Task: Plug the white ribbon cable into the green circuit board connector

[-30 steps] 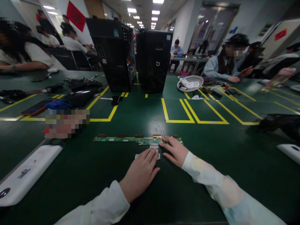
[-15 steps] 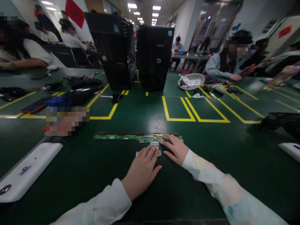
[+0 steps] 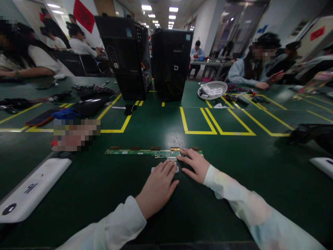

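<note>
A long, thin green circuit board (image 3: pixel 140 152) with copper-coloured tabs along its far edge lies flat on the green table. My right hand (image 3: pixel 194 165) rests with spread fingers on the board's right part. My left hand (image 3: pixel 159 185) lies palm down over a small white and silver piece (image 3: pixel 171 159) at the board's near edge, its thumb apart from the fingers. Part of that piece is hidden under the left fingers, and whether it is joined to the board cannot be made out.
Two black computer towers (image 3: pixel 170 66) stand behind the board. A white basket (image 3: pixel 212 90) holds small parts at the back right. A white device (image 3: pixel 33 189) lies on the left. People sit around the table, and cables and tools lie at the back left.
</note>
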A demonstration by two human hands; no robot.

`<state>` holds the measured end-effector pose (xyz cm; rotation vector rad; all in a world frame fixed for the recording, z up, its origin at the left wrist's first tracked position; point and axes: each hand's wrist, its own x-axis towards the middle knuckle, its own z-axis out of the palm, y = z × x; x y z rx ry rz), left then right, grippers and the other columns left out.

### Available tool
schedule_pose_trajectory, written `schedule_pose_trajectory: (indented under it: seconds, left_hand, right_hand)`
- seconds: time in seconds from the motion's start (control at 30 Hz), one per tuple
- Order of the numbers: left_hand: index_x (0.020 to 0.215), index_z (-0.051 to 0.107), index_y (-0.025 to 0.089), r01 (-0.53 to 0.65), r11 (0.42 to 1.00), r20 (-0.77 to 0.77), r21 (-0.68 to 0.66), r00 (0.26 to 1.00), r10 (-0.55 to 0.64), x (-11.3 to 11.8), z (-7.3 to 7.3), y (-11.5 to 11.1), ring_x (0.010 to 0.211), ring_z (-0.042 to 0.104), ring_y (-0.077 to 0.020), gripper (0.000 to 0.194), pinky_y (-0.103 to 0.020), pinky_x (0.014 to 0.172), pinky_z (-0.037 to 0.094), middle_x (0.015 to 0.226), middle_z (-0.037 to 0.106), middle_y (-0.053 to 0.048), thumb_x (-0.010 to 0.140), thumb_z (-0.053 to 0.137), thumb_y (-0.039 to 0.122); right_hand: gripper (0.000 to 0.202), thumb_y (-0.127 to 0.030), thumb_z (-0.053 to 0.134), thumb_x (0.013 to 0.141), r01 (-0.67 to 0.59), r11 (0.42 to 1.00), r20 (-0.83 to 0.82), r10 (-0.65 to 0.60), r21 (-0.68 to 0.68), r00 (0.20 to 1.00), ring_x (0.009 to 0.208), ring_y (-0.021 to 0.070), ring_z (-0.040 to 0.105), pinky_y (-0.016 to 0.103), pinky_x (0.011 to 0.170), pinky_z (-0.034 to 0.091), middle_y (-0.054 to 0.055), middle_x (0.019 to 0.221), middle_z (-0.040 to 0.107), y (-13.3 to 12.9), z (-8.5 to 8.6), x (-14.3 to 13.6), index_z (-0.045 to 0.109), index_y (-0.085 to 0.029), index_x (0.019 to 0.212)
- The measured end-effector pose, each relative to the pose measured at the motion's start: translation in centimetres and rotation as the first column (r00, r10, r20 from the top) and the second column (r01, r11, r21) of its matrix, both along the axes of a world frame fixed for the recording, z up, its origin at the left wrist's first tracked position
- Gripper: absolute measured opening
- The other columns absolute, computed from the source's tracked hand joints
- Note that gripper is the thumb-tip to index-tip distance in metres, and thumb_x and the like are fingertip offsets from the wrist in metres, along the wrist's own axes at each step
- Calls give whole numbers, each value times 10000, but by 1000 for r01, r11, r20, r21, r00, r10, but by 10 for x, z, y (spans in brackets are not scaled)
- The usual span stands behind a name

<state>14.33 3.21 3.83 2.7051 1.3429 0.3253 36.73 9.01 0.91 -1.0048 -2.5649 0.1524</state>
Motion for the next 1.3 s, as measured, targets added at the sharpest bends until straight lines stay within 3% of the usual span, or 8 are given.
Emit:
schedule_pose_trajectory:
  seconds: [0.53, 0.73, 0.87, 0.97, 1.07, 1.3]
  left_hand:
    - [1338, 494, 156, -43, 999, 20, 11, 999, 42, 4, 4, -2, 1302, 476, -282, 475, -491, 1065, 401, 1378, 551, -140, 938, 462, 410]
    - [1376, 454, 205, 27, 999, 54, 19, 998, -28, -7, 4, 6, 1287, 489, -219, 449, -469, 1110, 348, 1386, 550, -84, 962, 428, 377]
    - [1418, 409, 242, 32, 999, 73, 34, 997, -35, -18, 14, 6, 1334, 438, -221, 471, -455, 1105, 366, 1460, 479, -66, 967, 425, 376]
    - [1436, 392, 231, -42, 997, 73, 59, 997, 37, -33, 22, -3, 1353, 417, -222, 476, -456, 1111, 366, 1478, 459, -69, 984, 379, 379]
    - [1426, 420, 255, -127, 990, 15, 68, 992, 127, -58, 19, -19, 1350, 428, -251, 473, -497, 1097, 384, 1483, 455, -62, 974, 391, 393]
    - [1380, 501, 248, -326, 938, -67, 122, 940, 335, -134, -20, -49, 1264, 531, -290, 491, -491, 1027, 463, 1442, 503, -89, 955, 365, 452]
  right_hand:
    - [430, -343, 537, 889, -2, 1000, -9, 2, 21, 1000, 1289, 304, 423, 525, 1042, 393, 179, 1349, 496, 2, -1, -1, 558, -173, 1283]
    - [435, -344, 554, 876, 7, 999, -7, -7, 51, 1000, 1264, 304, 441, 523, 1036, 397, 174, 1336, 495, 4, -7, -2, 558, -176, 1277]
    - [450, -355, 547, 885, 17, 998, 11, -18, 67, 1000, 1266, 305, 441, 522, 1050, 386, 167, 1341, 492, 5, -9, -2, 544, -172, 1296]
    - [455, -365, 540, 893, 15, 998, 20, -16, 62, 1000, 1270, 306, 438, 520, 1056, 380, 165, 1350, 488, 5, -9, -1, 540, -169, 1304]
    - [457, -376, 526, 901, 12, 998, 31, -14, 54, 999, 1273, 309, 434, 526, 1058, 376, 169, 1358, 483, 5, -8, -1, 536, -170, 1310]
    - [462, -387, 507, 915, 16, 999, 37, -18, 47, 999, 1268, 304, 435, 513, 1053, 386, 171, 1353, 482, 5, -7, -1, 529, -166, 1320]
